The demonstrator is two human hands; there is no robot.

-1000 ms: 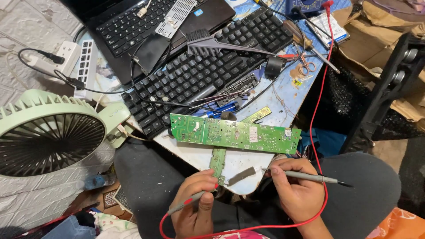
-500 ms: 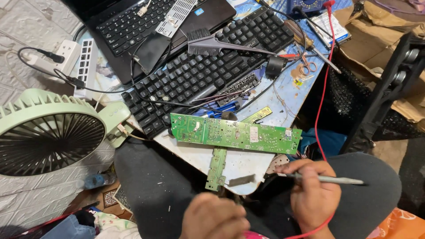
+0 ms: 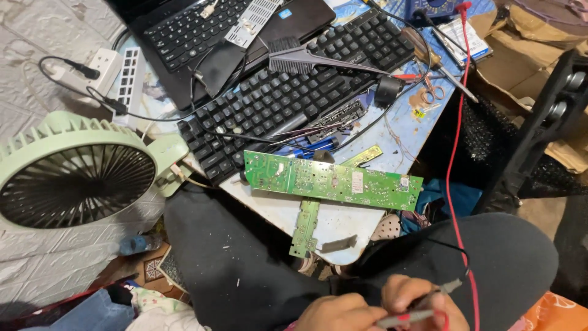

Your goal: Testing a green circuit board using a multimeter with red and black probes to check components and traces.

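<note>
Both my hands are low over my lap, close together and pulled back from the table. My left hand is closed on a grey probe with a red band, which reaches across to my right hand's fingers. My right hand grips a dark probe whose tip points up and right. A red lead runs from the hands up to a meter at the top edge. A long green circuit board lies at the table's near edge, with a narrow green board hanging below it.
A black keyboard and a laptop lie behind the boards, with a comb on top. A pale green fan stands at the left, by a white power strip. Scissors and loose wires crowd the table's right side.
Both hands have drawn back from the board toward my lap and come together at the bottom of the view. The probes no longer touch the narrow board.
</note>
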